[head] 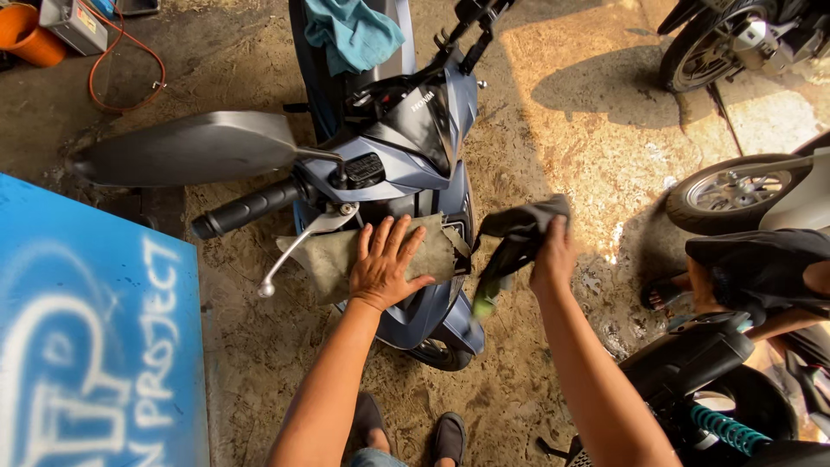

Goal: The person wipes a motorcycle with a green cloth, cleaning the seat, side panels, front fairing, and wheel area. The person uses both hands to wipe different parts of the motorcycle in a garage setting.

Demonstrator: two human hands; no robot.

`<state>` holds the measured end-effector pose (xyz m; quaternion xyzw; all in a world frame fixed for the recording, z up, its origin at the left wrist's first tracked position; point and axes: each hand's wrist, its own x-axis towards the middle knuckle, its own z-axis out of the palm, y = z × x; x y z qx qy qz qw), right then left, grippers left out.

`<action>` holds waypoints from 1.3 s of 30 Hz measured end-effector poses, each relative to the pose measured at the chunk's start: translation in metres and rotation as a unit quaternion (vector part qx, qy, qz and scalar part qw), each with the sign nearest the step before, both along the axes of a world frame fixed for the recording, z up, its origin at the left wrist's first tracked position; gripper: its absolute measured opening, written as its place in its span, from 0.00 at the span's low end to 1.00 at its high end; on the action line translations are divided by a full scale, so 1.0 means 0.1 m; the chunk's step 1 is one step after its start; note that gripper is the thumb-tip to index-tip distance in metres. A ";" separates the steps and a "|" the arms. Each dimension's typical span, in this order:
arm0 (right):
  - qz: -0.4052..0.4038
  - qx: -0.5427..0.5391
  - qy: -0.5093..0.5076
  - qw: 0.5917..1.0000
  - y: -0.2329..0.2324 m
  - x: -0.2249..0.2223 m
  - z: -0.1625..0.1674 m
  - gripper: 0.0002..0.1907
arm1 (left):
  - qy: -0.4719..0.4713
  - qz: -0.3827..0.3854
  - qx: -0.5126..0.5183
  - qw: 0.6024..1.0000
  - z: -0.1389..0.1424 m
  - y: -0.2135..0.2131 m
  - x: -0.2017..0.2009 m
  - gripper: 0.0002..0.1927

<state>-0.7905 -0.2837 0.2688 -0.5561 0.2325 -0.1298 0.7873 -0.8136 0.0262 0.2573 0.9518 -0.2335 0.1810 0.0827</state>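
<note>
A blue-grey scooter [406, 164] stands in front of me, seen from above its front. My left hand [385, 264] lies flat with fingers spread on a dirty grey-green rag [333, 259] pressed against the scooter's front panel. My right hand [553, 255] grips a dark cloth [519, 229] bunched up beside the panel, with a small green object [484, 304] hanging under it. The left handlebar grip [246, 209], brake lever [290, 255] and mirror [186, 149] stick out to the left.
A teal cloth [350, 30] lies on the scooter's seat. A blue painted board [95, 337] leans at left. Other motorcycle wheels [735, 190] and another person's leg and sandal [666, 290] are at right. An orange bucket [30, 35] and orange cable [121, 78] sit at top left.
</note>
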 end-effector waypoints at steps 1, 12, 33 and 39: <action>0.004 -0.019 -0.071 0.997 0.08 -0.04 0.14 0.15 | 0.011 0.004 0.006 1.000 -0.02 0.00 0.01 0.52; 0.323 -0.694 -0.027 0.644 1.97 0.17 0.81 0.18 | -0.003 0.044 -0.029 0.999 -0.21 0.13 -0.32 0.50; 0.385 -0.726 0.110 0.559 2.23 0.07 1.02 0.18 | 0.174 0.022 0.091 0.980 0.00 0.07 -0.41 0.40; 0.416 -0.712 -0.088 0.560 2.64 0.01 0.83 0.14 | 0.236 0.005 0.036 0.971 -0.05 0.06 -0.35 0.41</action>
